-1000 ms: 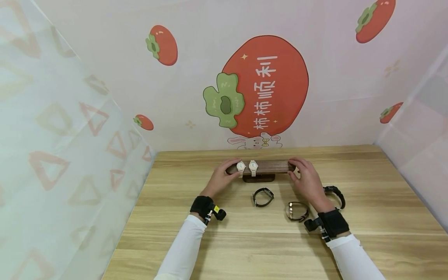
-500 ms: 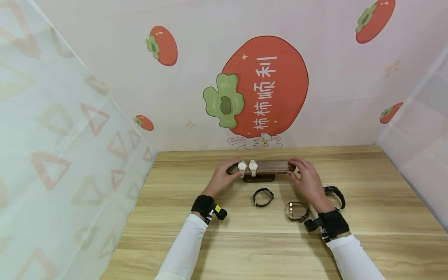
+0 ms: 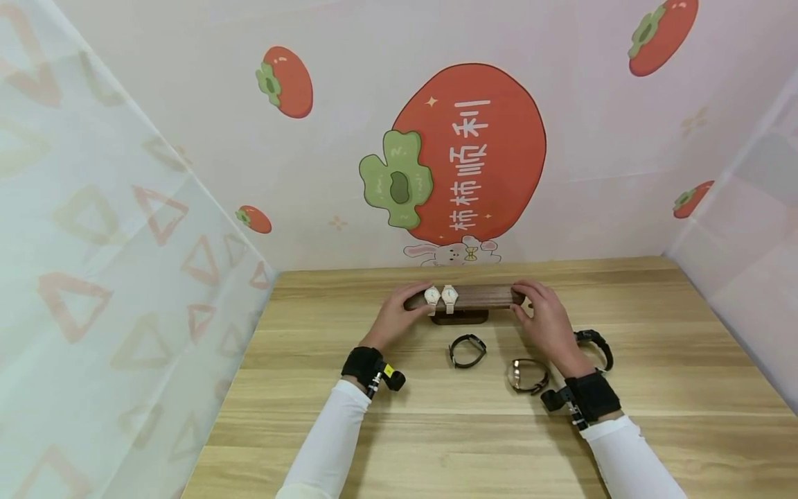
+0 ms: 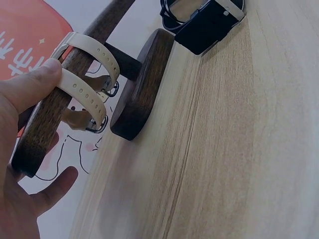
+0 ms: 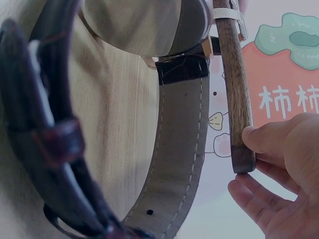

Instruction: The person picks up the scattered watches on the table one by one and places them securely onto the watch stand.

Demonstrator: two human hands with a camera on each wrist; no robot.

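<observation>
A dark wooden watch stand (image 3: 483, 297) stands near the back of the table, its bar crosswise on a small base (image 3: 460, 317). Two white-strapped wristwatches sit side by side on its left half: the left watch (image 3: 432, 296) and the right watch (image 3: 449, 296). My left hand (image 3: 397, 313) grips around the left watch at the bar's left end; in the left wrist view its thumb (image 4: 47, 74) lies against the strap. My right hand (image 3: 548, 324) holds the bar's right end, thumb (image 5: 261, 139) on one face and fingers on the other side.
On the table (image 3: 436, 443) in front of the stand lie a thin black watch (image 3: 467, 351), a dark-strapped watch with a gold-toned case (image 3: 528, 375) and, beside my right wrist, a chunky black watch (image 3: 596, 346). A printed backdrop (image 3: 337, 159) rises behind the table.
The left watch has slid slightly right along the bar, closer to the other white one, with my left hand moving along. My right hand keeps its hold on the bar's end.
</observation>
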